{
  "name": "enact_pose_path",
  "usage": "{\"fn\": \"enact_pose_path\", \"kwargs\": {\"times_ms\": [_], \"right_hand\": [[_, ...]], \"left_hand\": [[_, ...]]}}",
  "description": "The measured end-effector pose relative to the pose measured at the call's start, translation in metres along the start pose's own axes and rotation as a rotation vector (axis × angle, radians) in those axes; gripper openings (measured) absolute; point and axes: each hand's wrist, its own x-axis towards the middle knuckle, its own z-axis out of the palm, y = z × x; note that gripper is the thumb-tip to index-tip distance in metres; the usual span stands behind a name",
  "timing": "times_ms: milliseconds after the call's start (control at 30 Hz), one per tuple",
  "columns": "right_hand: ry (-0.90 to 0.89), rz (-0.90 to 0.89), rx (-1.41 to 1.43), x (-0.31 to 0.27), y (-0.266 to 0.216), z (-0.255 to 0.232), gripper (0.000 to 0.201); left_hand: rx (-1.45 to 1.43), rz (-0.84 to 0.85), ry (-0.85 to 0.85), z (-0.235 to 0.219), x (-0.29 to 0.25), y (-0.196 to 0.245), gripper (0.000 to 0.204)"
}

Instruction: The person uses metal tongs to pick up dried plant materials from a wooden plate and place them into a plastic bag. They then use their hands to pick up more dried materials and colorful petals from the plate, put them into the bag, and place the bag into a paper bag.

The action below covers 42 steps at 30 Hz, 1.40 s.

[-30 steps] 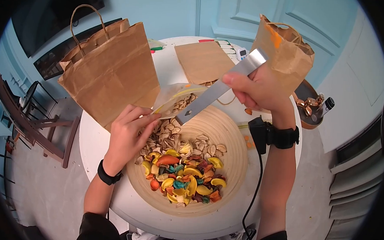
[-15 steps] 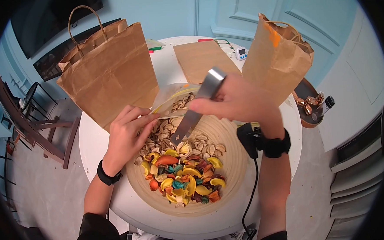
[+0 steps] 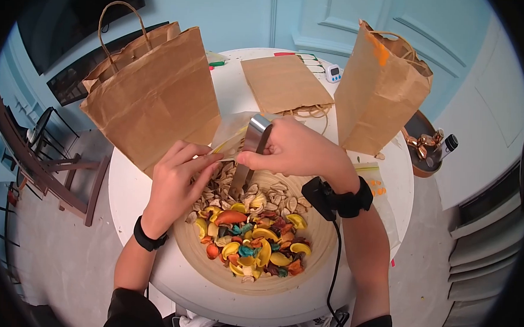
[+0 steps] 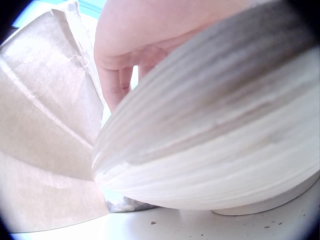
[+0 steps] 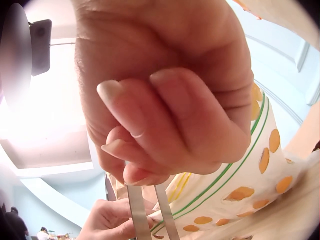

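Observation:
My left hand (image 3: 178, 174) pinches the rim of a clear zip bag (image 3: 231, 137) at the far-left edge of a shallow round wooden bowl (image 3: 324, 241). Orange spots mark the zip bag (image 5: 242, 194) in the right wrist view. Metal tongs (image 3: 256, 133) are gripped in my right hand (image 3: 301, 146), tips down among pale dried petals (image 3: 277, 197) in the bowl. Colourful potpourri (image 3: 257, 246) fills the near part, yellow, orange and teal. In the left wrist view, the bowl's side (image 4: 225, 135) hides my left fingertips.
Brown paper bags stand at left (image 3: 159, 93) and right (image 3: 384, 93). Between them lies a flat paper bag (image 3: 287, 82), near a white timer (image 3: 333, 73). Another orange-spotted zip bag (image 3: 384, 208) lies on the white table (image 3: 135, 210) by my right forearm.
My right hand has moved left and lower with the tongs, their tips going from the zip bag's mouth down to the pale petals. The left hand stays at the rim.

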Motion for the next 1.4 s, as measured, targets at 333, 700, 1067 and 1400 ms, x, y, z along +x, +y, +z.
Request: {"fn": "enact_pose_path", "kwargs": {"times_ms": [333,700,1067,1400], "right_hand": [[0.021,-0.040,0.131,0.002,0.011,0.006,0.059],[-0.044,0.249,0.288,-0.013,-0.026,-0.026,0.043],[0.230,0.396,0.323,-0.049,-0.037,-0.077,0.036],[0.279,0.281,0.232,-0.040,-0.041,-0.070,0.042]], "left_hand": [[-0.026,-0.017,0.015,0.001,0.001,0.003,0.022],[-0.003,-0.011,0.001,0.001,0.000,0.000,0.018],[-0.036,-0.021,0.015,0.000,0.000,0.001,0.020],[-0.028,-0.024,0.017,-0.001,0.000,0.004,0.029]]}}
